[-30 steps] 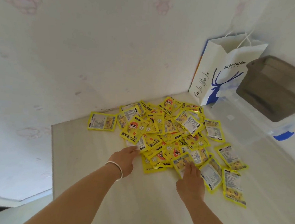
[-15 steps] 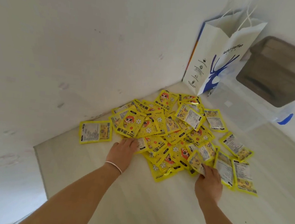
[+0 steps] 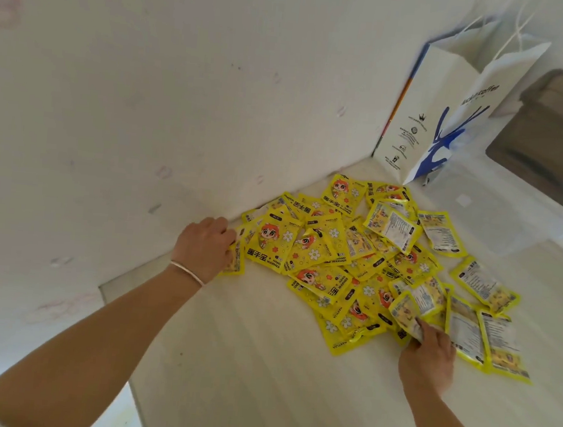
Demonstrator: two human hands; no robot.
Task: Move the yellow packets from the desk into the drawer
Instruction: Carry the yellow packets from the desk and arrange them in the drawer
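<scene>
Yellow packets [image 3: 354, 264] lie in a loose overlapping heap on the table [image 3: 260, 364], pushed toward the wall corner, none in a drawer and no drawer in view. Left hand [image 3: 203, 249] is curled over the far-left packet [image 3: 235, 258] at the heap's edge, fingers closed onto it. Right hand [image 3: 427, 354] pinches a lifted packet [image 3: 408, 309] at the near-right edge. Best to sweep both hands inward and bunch a stack, since the slick foil will slide; grip from the edges, don't take too many. White paper bag [image 3: 453, 102] and clear plastic box [image 3: 484, 210] stand behind. Versus half a second ago: left hand went out left to the stray packet, which now sits against the heap; right hand lifted its packet higher
</scene>
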